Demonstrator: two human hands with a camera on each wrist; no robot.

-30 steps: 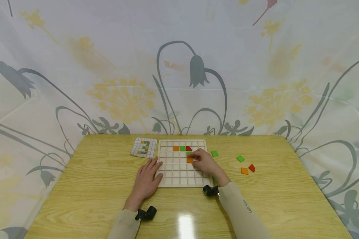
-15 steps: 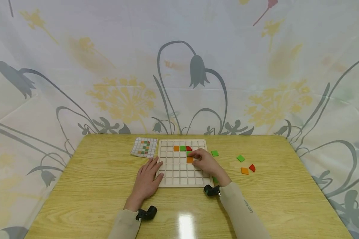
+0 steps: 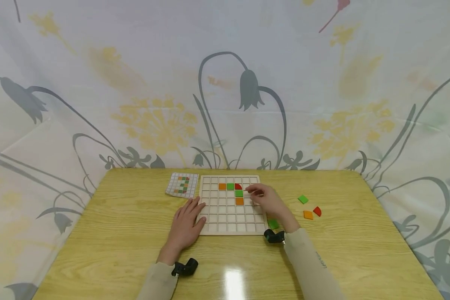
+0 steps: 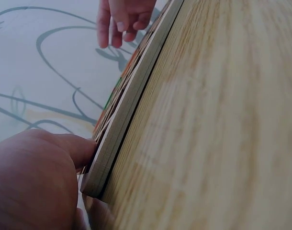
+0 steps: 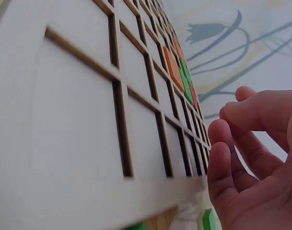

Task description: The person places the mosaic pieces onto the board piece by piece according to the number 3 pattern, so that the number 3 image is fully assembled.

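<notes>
Pinch the orange tile (image 3: 308, 215), presumably light and stiff, lying between grid board (image 3: 230, 217) and table's (image 3: 356, 237) right edge, by opposite sides; left hand (image 3: 185, 227) lies outspread, right hand (image 3: 271, 203) empty, loosely bent.

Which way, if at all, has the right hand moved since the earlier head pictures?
Yes: judged against the grid board, the right hand has shifted rightward, clear of the lower orange tile.
</notes>
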